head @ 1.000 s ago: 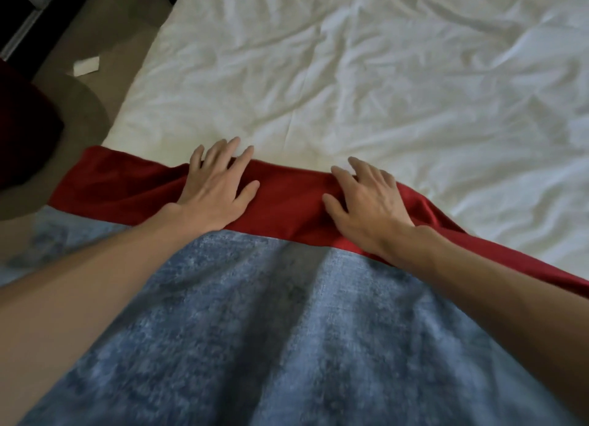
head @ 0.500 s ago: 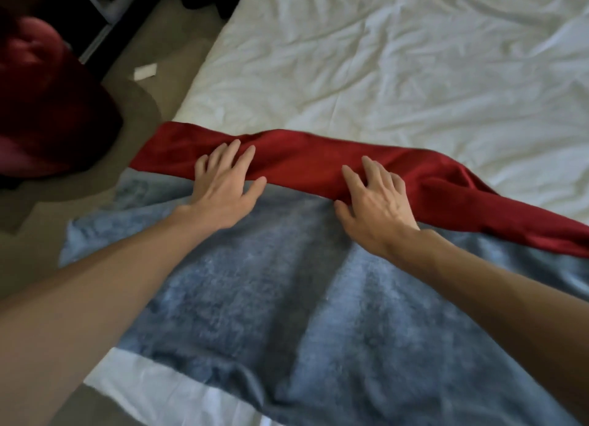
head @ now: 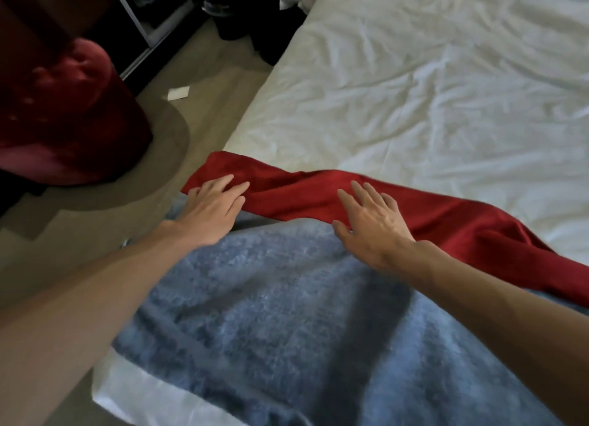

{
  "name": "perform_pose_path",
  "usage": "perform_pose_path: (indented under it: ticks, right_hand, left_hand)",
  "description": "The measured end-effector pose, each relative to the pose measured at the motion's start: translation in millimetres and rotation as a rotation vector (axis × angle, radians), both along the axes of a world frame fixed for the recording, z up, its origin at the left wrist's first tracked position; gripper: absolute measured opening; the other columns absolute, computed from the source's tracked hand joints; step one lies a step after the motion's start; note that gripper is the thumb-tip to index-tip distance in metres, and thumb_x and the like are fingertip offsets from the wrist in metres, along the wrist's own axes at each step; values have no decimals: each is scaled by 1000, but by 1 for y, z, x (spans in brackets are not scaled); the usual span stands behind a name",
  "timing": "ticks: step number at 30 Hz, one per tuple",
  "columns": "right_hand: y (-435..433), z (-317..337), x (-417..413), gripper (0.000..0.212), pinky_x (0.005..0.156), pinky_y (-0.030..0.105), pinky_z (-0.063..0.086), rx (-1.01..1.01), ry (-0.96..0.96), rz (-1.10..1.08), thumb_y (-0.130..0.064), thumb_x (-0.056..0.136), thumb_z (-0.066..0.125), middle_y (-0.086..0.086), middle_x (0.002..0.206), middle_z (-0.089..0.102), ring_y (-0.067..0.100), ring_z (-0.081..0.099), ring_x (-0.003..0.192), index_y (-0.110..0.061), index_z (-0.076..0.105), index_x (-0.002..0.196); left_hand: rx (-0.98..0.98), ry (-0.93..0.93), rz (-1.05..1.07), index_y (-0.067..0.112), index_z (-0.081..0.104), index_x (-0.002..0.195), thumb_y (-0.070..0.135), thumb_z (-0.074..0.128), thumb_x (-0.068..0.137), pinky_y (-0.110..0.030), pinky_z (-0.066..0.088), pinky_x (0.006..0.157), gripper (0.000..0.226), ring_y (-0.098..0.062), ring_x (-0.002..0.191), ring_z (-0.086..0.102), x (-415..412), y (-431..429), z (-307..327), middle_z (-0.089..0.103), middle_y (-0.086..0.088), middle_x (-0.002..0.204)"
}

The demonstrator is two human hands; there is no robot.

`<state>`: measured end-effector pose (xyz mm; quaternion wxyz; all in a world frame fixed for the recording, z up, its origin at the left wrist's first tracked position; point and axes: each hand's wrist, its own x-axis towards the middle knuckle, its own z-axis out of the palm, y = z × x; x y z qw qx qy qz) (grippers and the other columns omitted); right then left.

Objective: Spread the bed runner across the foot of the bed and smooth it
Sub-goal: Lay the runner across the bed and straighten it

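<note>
Across the bed (head: 414, 90) foot the bed runner (head: 287, 314) lay spread; left hand (head: 210, 208) and right hand (head: 373, 224), flat-fingered, pressed its rumpled red band (head: 446, 215); smoothing remained.

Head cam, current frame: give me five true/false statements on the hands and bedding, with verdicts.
1. The left hand and right hand rest straight fingers on the red cloth. True.
2. The red cloth lies flat and smooth. False: it is bunched and creased.
3. The blue-grey cloth lies nearer the person than the red cloth. True.
4. The right hand grips a pillow. False: it holds nothing.
5. The white sheet is wrinkled. True.
</note>
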<state>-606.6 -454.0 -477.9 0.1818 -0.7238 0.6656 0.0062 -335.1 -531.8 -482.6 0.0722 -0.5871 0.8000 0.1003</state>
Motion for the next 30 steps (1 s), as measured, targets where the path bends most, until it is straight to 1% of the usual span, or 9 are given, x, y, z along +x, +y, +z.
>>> perform_pose_path:
  ticks: [3,5,9,12,15,18,22,26,30]
  right_hand:
    - [-26,0,27,61,116,44,12,-7,-5,-10,-43,96,36,11,158,13,27,8,146,-18,20,149]
    - [-42,-1,48,56,114,44,19,-30,2,-13,-41,96,37,12,154,23,28,18,143,-17,28,146]
    - [-80,-6,86,41,104,41,30,-92,-12,-37,-34,97,36,9,137,44,27,39,128,-18,42,135]
    - [-106,-13,101,31,97,41,34,-110,3,-55,-28,99,33,5,119,55,28,49,116,-20,51,124]
    - [-124,-22,105,26,90,42,34,-71,52,-84,-19,98,35,4,103,62,30,55,103,-22,58,112]
    - [-133,-29,99,24,88,41,33,8,125,-86,-12,93,44,5,102,60,29,53,98,-21,58,111]
    - [-137,-33,93,13,87,41,32,51,115,-80,-22,97,44,7,103,59,29,53,99,-15,54,102]
    - [-145,-32,90,19,80,38,28,-34,18,-114,-26,100,40,4,94,62,28,57,91,-14,54,97]
    - [-164,-26,92,24,77,36,30,-86,-77,-141,-29,101,36,6,93,63,31,57,89,-13,55,98]
  left_hand:
    - [-18,23,-29,29,32,145,33,28,102,-48,20,112,44,-28,139,22,18,-28,-6,23,-7,154]
    - [-6,69,-36,28,34,145,30,31,102,-48,21,113,43,-31,139,24,30,-44,-11,24,-9,154]
    - [14,96,-108,26,30,146,26,32,102,-45,20,114,45,-30,141,20,47,-73,-20,20,-8,155]
    - [23,45,-167,26,23,149,24,31,103,-42,18,114,47,-26,142,16,53,-92,-26,17,-5,157]
    - [8,35,-197,22,16,150,26,36,101,-42,20,113,53,-23,142,17,52,-110,-34,16,-3,157]
    - [15,63,-186,17,14,150,31,43,99,-44,20,113,60,-22,142,18,46,-123,-42,19,-3,156]
    - [-21,80,-214,19,29,145,33,45,98,-41,23,107,52,-22,135,28,40,-138,-51,35,-2,147]
    - [-142,47,-211,24,59,119,39,48,95,-37,26,92,31,-21,111,42,36,-152,-54,52,1,115]
    - [-251,-4,-143,23,64,107,40,47,95,-40,27,88,26,-22,107,46,36,-167,-47,57,1,109]
